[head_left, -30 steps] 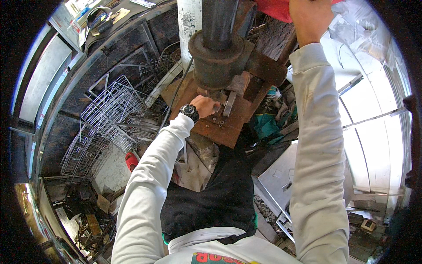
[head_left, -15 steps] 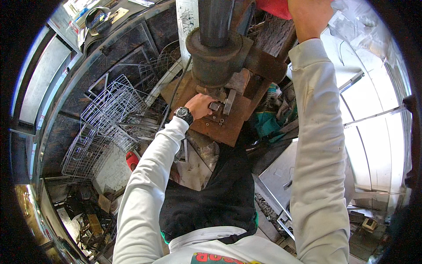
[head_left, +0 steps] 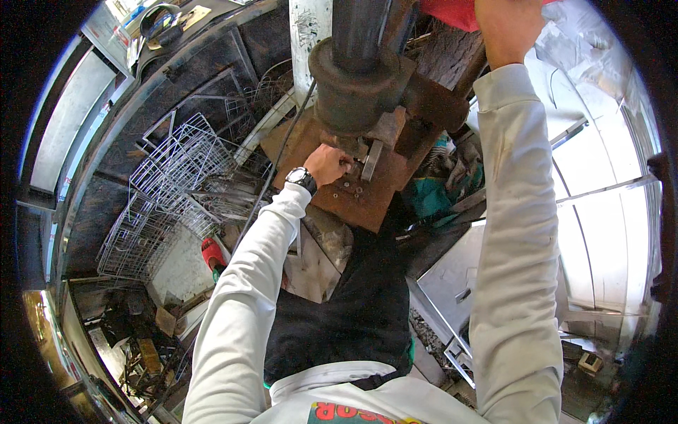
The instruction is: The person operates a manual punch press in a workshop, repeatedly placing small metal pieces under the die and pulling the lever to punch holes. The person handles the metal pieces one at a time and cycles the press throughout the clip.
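Note:
My left hand [head_left: 328, 165], wearing a black wristwatch [head_left: 302, 180], rests over a rusty metal plate [head_left: 371, 208]. Its fingers are curled and pinched together beside an upright grey metal bar [head_left: 372, 162]; whatever they hold, if anything, is hidden. Small ring-shaped metal pieces [head_left: 359, 189] lie on the plate just nearer to me. Above the plate stands a thick dark machine column with a round rusty collar [head_left: 359, 88]. My right hand [head_left: 507, 32] is raised at the upper edge, next to a red object [head_left: 452, 13]; its fingers are out of sight.
Wire racks [head_left: 180, 159] are piled at the left, with a dark cable [head_left: 284, 141] running before them. Green and grey cloth [head_left: 441, 187] lies right of the plate. A metal box [head_left: 448, 272] stands at the lower right, and scrap [head_left: 145, 353] fills the lower left.
A small blocky metal piece seen at my left fingertips earlier no longer shows, and those fingers are more curled. The view has shifted slightly. My right arm stays raised.

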Demonstrator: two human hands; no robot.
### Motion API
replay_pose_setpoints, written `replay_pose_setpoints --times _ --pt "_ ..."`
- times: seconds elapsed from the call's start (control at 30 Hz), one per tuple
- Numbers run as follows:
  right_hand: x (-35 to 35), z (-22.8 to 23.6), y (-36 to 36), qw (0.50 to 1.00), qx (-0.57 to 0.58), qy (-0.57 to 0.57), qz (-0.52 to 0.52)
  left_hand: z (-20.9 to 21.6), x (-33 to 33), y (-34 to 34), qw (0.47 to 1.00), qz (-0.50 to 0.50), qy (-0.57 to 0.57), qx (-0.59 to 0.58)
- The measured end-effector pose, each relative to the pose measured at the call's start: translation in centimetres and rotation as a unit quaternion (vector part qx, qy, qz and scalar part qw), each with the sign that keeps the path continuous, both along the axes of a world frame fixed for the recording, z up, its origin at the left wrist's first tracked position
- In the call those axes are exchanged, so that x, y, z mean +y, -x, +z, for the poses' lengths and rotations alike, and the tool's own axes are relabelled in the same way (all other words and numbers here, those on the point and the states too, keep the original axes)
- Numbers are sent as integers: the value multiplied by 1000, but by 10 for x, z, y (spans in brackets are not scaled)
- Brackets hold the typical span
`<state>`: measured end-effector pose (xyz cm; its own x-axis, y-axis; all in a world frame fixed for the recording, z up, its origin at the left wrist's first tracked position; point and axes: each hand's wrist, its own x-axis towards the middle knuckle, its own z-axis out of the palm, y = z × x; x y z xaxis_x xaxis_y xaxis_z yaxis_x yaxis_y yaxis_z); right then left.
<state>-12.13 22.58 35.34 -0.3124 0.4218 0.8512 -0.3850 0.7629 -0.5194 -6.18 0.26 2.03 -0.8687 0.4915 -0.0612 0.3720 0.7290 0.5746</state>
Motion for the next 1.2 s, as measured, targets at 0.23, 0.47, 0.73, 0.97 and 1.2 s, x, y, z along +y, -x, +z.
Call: replay_pose_setpoints --times 0.23,0.47,0.73,0.97,1.2 --pt "-1 0 -3 1000 25 -8 8 9 -4 5 996 -9 83 -13" --pt "-4 5 -5 999 36 -13 19 -18 -23 -2 995 -62 6 78" --pt "-3 4 -8 998 53 -16 33 -8 -26 -14 996 -42 -18 78" --pt "-3 12 -14 987 118 -15 113 -6 -42 -98 991 10 -128 21" --pt "-45 4 -100 953 97 59 279 -79 -90 -249 982 -70 -139 -103"
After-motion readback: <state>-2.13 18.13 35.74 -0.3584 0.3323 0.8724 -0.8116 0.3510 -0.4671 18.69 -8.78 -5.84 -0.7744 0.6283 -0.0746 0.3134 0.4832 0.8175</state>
